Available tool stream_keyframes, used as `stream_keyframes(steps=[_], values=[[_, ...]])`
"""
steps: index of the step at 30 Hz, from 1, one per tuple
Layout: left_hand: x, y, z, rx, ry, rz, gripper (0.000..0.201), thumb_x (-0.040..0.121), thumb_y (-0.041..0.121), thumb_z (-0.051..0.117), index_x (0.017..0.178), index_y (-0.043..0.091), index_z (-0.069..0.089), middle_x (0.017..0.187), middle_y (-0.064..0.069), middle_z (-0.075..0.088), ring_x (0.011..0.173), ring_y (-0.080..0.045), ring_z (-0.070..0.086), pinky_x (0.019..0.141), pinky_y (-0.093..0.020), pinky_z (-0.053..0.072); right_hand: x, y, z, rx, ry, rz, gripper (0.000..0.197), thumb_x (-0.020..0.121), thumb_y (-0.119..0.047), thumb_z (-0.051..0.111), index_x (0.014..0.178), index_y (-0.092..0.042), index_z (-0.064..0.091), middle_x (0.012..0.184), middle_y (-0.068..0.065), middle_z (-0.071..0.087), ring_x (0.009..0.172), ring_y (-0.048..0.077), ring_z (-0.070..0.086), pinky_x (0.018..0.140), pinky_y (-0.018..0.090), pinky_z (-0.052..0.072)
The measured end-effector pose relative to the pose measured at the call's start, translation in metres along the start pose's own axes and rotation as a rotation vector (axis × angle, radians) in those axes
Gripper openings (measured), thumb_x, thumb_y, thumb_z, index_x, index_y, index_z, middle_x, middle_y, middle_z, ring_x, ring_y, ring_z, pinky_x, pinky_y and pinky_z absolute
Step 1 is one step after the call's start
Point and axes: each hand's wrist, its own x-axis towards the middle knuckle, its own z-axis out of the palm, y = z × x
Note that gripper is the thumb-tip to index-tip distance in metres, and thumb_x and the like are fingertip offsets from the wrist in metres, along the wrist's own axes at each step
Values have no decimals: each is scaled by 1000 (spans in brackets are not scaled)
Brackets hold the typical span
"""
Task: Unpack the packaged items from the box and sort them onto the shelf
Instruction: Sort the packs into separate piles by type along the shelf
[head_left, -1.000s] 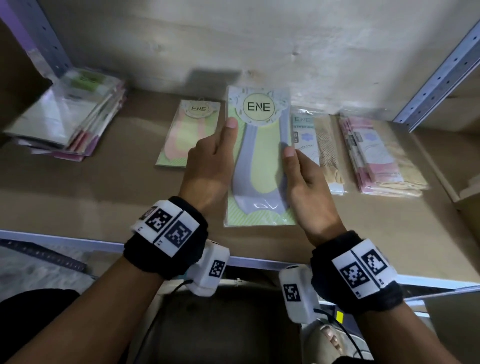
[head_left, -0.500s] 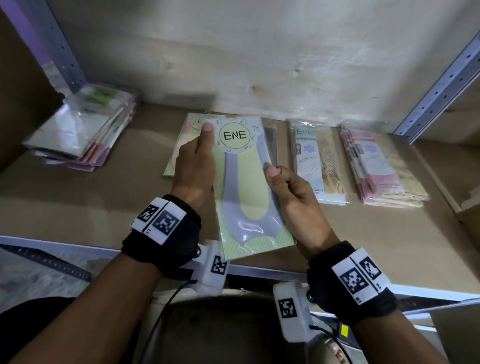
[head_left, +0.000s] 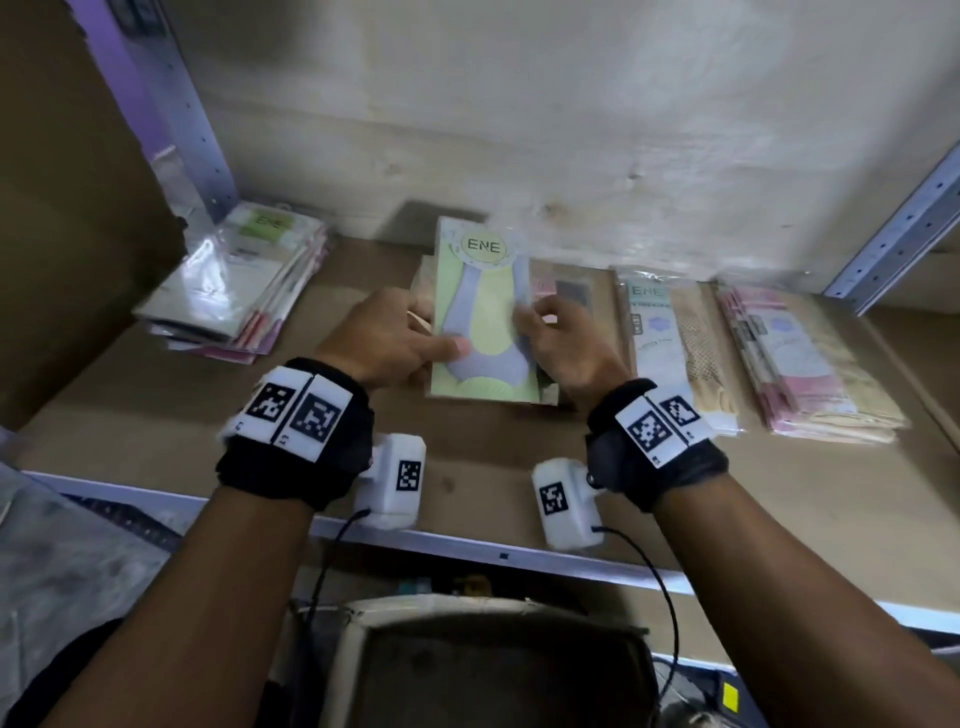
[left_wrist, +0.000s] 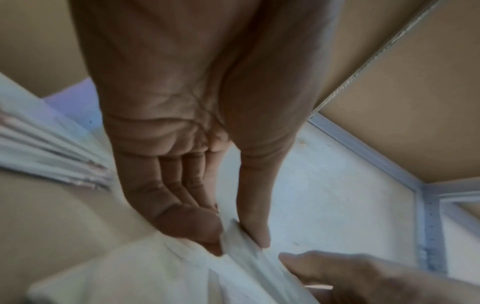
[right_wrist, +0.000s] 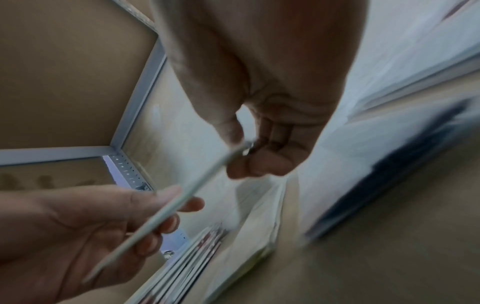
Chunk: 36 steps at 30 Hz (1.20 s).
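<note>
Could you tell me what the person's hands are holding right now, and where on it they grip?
Both hands hold the green ENE sock packet: the left hand pinches its left edge, the right hand its right edge.

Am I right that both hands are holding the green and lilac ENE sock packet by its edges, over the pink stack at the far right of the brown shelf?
Not quite. Left hand and right hand do hold the green and lilac ENE sock packet by its edges, but over the middle pile of the brown shelf, not the pink stack at the far right. The head view shows it.
</note>
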Motion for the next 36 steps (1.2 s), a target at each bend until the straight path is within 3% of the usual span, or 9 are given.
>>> stream_keyframes(steps=[2, 6, 9, 11, 15, 18, 22, 27, 36], values=[[11, -4, -11, 70, 105, -23, 28, 75, 22, 86, 88, 6, 68, 78, -10, 67, 67, -22, 63, 67, -36, 55, 18, -7, 12, 18, -63, 54, 16, 92, -28, 61, 98, -13, 56, 96, 3, 64, 93, 25, 60, 83, 43, 51], [29, -12, -22, 188, 177, -106, 43, 72, 26, 88, 93, -8, 71, 80, -16, 66, 72, -23, 56, 71, -41, 52, 39, -18, 34, 38, -118, 186, 39, 88, -16, 67, 121, -4, 53, 115, 19, 63, 94, 32, 65, 70, 40, 57], [34, -15, -20, 259, 196, -140, 41, 69, 28, 90, 88, -4, 73, 91, -22, 74, 73, -27, 63, 71, -38, 52, 45, -21, 39, -192, -126, 166, 42, 83, -19, 73, 118, -2, 58, 112, 17, 66, 100, 33, 67, 83, 44, 59], [37, -17, -18, 318, 205, -146, 39, 69, 28, 90, 80, -2, 68, 98, -25, 73, 87, -37, 70, 75, -43, 53, 48, -22, 42, -267, -121, 163, 41, 82, -18, 74, 115, 1, 60, 111, 18, 67, 99, 32, 67, 86, 44, 58], [45, -21, -18, 287, 212, -183, 44, 69, 23, 91, 101, 0, 73, 103, -21, 74, 101, -34, 70, 92, -46, 55, 51, -25, 48, -361, -120, 155, 48, 83, -16, 74, 125, -1, 55, 123, 17, 58, 110, 33, 60, 92, 43, 54], [49, -26, -20, 228, 210, -216, 46, 67, 20, 92, 104, 1, 73, 104, -19, 74, 101, -33, 70, 93, -48, 55, 53, -26, 52, -353, -120, 162, 53, 84, -13, 73, 130, -1, 50, 129, 19, 52, 114, 36, 58, 92, 46, 54], [52, -32, -19, 147, 179, -247, 45, 68, 12, 90, 105, -3, 70, 106, -26, 71, 104, -43, 68, 92, -56, 55, 57, -25, 55, -427, -108, 151, 46, 83, -14, 74, 123, -1, 56, 125, 19, 57, 111, 35, 60, 91, 40, 55], [58, -37, -18, 134, 157, -258, 51, 68, 15, 90, 112, -1, 68, 110, -25, 70, 107, -44, 67, 94, -57, 54, 63, -24, 54, -499, -105, 150, 35, 83, -15, 72, 113, -1, 60, 109, 15, 58, 91, 27, 52, 71, 30, 43], [59, -39, -19, 179, 144, -269, 54, 67, 21, 92, 113, 6, 68, 112, -20, 71, 105, -39, 68, 95, -51, 55, 70, -19, 55, -489, -133, 157, 30, 80, -16, 77, 100, -10, 55, 101, 12, 53, 89, 26, 53, 74, 33, 49]])
